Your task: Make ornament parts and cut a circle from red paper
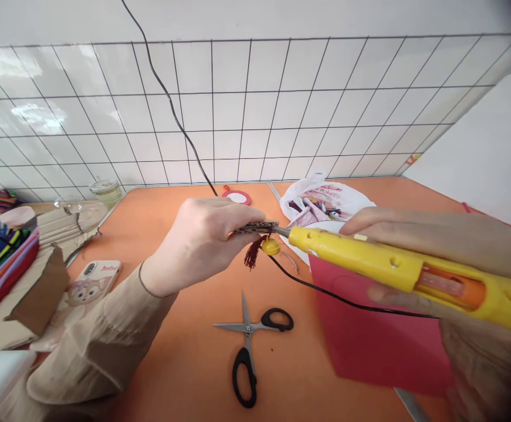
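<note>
In the head view my left hand [205,243] pinches a small piece of layered corrugated cardboard [257,227] edge-on above the table. A yellow bell [271,246] and a dark red tassel [252,253] hang just beneath it. My right hand [413,246] grips a yellow hot glue gun [361,252], whose metal nozzle meets the cardboard's right edge. A clear glue stick shows through the gun's side window. Its black cord runs below the gun and behind my left hand. How the bell is fastened is hidden.
Opened scissors [249,328] with black handles lie on the orange table [185,363]. A red sheet [369,340] lies under the glue gun, and a white plastic bag [352,199] stands behind it. Cardboard scraps [39,293], a phone [92,278] and coloured pipe cleaners [0,264] are at left.
</note>
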The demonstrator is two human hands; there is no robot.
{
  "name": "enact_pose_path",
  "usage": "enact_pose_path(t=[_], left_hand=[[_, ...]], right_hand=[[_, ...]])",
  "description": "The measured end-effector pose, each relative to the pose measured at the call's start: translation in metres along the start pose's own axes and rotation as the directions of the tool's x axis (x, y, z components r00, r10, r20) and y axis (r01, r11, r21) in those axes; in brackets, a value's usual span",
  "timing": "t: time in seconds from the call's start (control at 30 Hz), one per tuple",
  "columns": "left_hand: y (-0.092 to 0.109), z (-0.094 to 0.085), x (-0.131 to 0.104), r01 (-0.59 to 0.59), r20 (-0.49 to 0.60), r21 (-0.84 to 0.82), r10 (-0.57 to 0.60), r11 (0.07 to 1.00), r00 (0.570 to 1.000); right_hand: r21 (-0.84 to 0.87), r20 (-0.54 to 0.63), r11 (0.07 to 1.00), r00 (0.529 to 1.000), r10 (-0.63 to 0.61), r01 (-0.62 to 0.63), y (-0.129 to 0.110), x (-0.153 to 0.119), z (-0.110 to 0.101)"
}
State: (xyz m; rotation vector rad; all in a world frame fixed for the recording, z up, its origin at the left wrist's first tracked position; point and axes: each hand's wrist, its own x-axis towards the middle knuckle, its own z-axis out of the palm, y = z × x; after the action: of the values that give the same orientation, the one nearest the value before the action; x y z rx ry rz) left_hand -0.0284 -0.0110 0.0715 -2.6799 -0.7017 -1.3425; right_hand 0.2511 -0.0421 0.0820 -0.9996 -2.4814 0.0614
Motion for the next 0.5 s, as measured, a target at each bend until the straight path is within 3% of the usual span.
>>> enact_pose_path(t=[0.1,0.23,0.4,0.5], left_hand=[[0.0,0.002,0.002,-0.031,-0.045,0.035,0.033,0.999,0.998],[-0.003,0.011,-0.001,-0.078,-0.122,-0.036,0.073,0.996,0.99],[-0.006,0.021,-0.006,-0.066,-0.172,-0.106,0.047,0.992,0.984],[-0.007,0.024,-0.007,-0.071,-0.187,-0.121,0.048,0.99,0.981]], right_hand=[[-0.055,-0.007,0.998,0.999,0.039,-0.039,-0.006,-0.008,-0.001],[-0.04,-0.021,0.998,0.999,-0.042,0.041,-0.008,-0.012,-0.003],[-0.102,0.077,0.993,0.994,0.072,-0.063,-0.011,-0.016,-0.01],[-0.047,0.09,0.995,0.992,0.09,-0.086,-0.01,-0.02,-0.011]])
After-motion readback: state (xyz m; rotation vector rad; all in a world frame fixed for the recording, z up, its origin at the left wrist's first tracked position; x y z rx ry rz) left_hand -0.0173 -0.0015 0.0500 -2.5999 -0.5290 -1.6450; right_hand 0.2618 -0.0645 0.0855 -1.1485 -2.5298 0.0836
